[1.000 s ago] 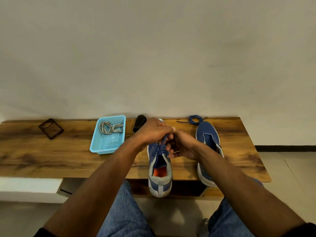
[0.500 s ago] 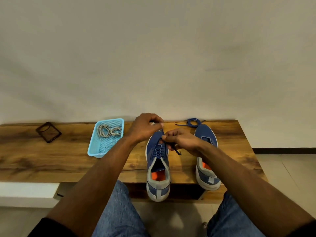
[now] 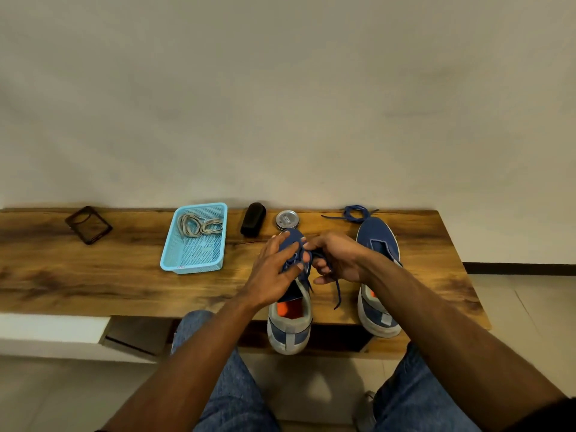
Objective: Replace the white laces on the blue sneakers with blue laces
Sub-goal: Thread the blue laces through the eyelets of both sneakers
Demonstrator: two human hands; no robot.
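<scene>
Threading blue lace [image 3: 338, 289] on near sneaker [image 3: 291, 325], bench [image 3: 93, 275] front edge | left hand [image 3: 274, 275] fingers straight, pressing tongue | right hand [image 3: 335, 260] pinching lace | lace limp, light — grip at stiff tip.

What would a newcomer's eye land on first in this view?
Both hands, left hand and right hand, working a blue lace on the near blue sneaker at the bench's front edge. Next, the light blue basket at back left holding the removed white laces.
</scene>
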